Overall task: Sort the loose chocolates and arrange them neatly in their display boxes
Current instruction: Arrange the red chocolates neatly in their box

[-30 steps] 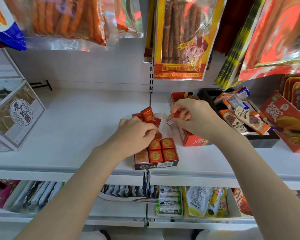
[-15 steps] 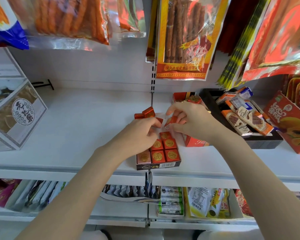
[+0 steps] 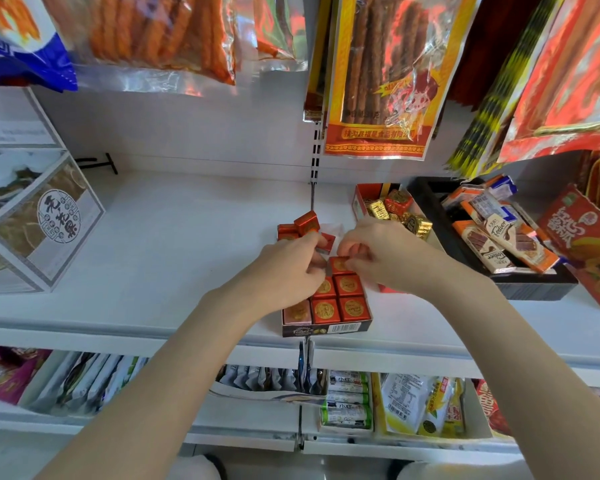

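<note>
A dark display box sits at the front edge of the white shelf, holding rows of red square chocolates with gold seals. Loose red chocolates are piled at the box's far end. My left hand rests over the box's left side, fingers pinched on a loose red chocolate. My right hand presses a red chocolate into the right-hand row, fingertips on it. Behind the right hand stands a red box with gold and red wrapped chocolates.
A black tray of wafer bars stands to the right, with a red snack carton beside it. A white printed carton stands at the left. Snack bags hang above. Lower shelves hold more packets.
My right hand came down from the red box to the dark box with a red chocolate. My left hand shifted slightly toward the loose pile.
</note>
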Action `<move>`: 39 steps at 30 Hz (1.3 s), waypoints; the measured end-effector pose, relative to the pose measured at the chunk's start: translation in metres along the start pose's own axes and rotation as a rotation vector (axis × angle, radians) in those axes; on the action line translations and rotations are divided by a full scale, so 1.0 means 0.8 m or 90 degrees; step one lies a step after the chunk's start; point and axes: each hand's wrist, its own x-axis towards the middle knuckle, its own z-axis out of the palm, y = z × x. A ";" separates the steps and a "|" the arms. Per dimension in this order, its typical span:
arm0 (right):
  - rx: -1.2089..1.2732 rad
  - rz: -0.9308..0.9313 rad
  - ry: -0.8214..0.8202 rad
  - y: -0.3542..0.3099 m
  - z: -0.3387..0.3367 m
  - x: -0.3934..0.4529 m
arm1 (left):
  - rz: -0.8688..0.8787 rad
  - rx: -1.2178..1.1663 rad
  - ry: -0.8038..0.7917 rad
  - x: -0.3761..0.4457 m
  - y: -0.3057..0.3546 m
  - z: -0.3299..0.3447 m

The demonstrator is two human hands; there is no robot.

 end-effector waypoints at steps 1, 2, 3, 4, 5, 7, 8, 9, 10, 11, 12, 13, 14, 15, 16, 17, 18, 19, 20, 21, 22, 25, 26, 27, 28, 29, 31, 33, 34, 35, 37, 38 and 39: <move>0.013 0.002 0.011 0.000 0.001 0.000 | 0.000 -0.005 0.007 -0.001 0.000 -0.001; 0.021 0.003 0.017 0.000 0.002 0.000 | 0.001 -0.009 0.014 -0.001 0.000 -0.001; 0.026 0.005 0.014 0.001 0.004 0.001 | 0.003 -0.011 0.021 -0.002 0.000 -0.002; 0.028 0.008 0.006 0.001 0.005 0.001 | 0.006 -0.014 0.022 -0.002 0.000 -0.002; 0.029 0.013 -0.003 0.003 0.005 0.002 | 0.007 -0.020 0.019 -0.003 0.000 -0.002; 0.030 0.027 -0.013 0.005 0.004 0.002 | 0.008 -0.032 0.007 -0.004 0.000 -0.001; 0.033 0.034 -0.014 0.005 0.004 0.003 | 0.010 -0.032 0.003 -0.005 0.000 -0.001; 0.038 0.038 -0.008 0.005 0.003 0.003 | 0.014 -0.027 0.002 -0.005 0.000 -0.001; 0.043 0.042 0.003 0.005 0.004 0.004 | 0.018 -0.017 0.006 -0.005 0.000 -0.001; 0.043 0.046 0.020 0.006 0.004 0.005 | 0.022 -0.001 0.017 -0.006 -0.001 -0.002; 0.040 0.048 0.040 0.006 0.005 0.007 | 0.024 0.016 0.037 -0.006 -0.002 -0.004; 0.036 0.046 0.061 0.007 0.006 0.010 | 0.026 0.030 0.063 -0.006 -0.005 -0.006; 0.034 0.042 0.081 0.006 0.008 0.013 | 0.028 0.043 0.092 -0.007 -0.009 -0.008; 0.032 0.041 0.097 0.006 0.011 0.017 | 0.032 0.055 0.122 -0.008 -0.013 -0.009; 0.032 0.045 0.112 0.005 0.014 0.020 | 0.033 0.068 0.146 -0.009 -0.017 -0.011; 0.032 0.055 0.122 0.003 0.017 0.023 | 0.032 0.079 0.161 -0.011 -0.021 -0.013; 0.027 0.068 0.131 0.000 0.021 0.027 | 0.029 0.092 0.166 -0.013 -0.025 -0.014; 0.015 0.077 0.140 -0.003 0.024 0.030 | 0.029 0.107 0.165 -0.015 -0.028 -0.015; -0.005 0.084 0.148 -0.005 0.028 0.034 | 0.030 0.120 0.157 -0.016 -0.030 -0.016; -0.029 0.089 0.157 -0.007 0.032 0.037 | 0.031 0.130 0.146 -0.018 -0.031 -0.017; -0.050 0.096 0.163 -0.009 0.035 0.041 | 0.031 0.135 0.132 -0.019 -0.032 -0.017; -0.072 0.119 0.176 -0.014 0.040 0.047 | 0.029 0.140 0.099 -0.019 -0.034 -0.019; -0.077 0.118 0.179 -0.015 0.040 0.048 | 0.028 0.142 0.096 -0.019 -0.034 -0.019; -0.081 0.115 0.178 -0.014 0.041 0.048 | 0.027 0.145 0.096 -0.019 -0.034 -0.020; -0.075 0.114 0.177 -0.013 0.039 0.047 | 0.027 0.147 0.096 -0.018 -0.034 -0.020; -0.055 0.116 0.177 -0.012 0.035 0.045 | 0.027 0.151 0.096 -0.018 -0.033 -0.021; -0.003 0.124 0.183 -0.008 0.022 0.040 | 0.029 0.161 0.093 -0.017 -0.034 -0.020; 0.026 0.114 0.178 -0.006 0.006 0.032 | 0.032 0.169 0.088 -0.017 -0.034 -0.020; 0.051 0.099 0.178 -0.006 -0.001 0.029 | 0.033 0.170 0.084 -0.017 -0.035 -0.019; 0.095 0.080 0.180 -0.007 -0.005 0.025 | 0.034 0.168 0.079 -0.017 -0.035 -0.019; 0.191 0.048 0.161 -0.013 -0.007 0.019 | 0.033 0.159 0.069 -0.016 -0.035 -0.019; 0.217 0.037 0.141 -0.015 -0.004 0.018 | 0.035 0.153 0.068 -0.016 -0.035 -0.019; 0.229 0.024 0.116 -0.017 0.001 0.018 | 0.037 0.146 0.071 -0.016 -0.036 -0.019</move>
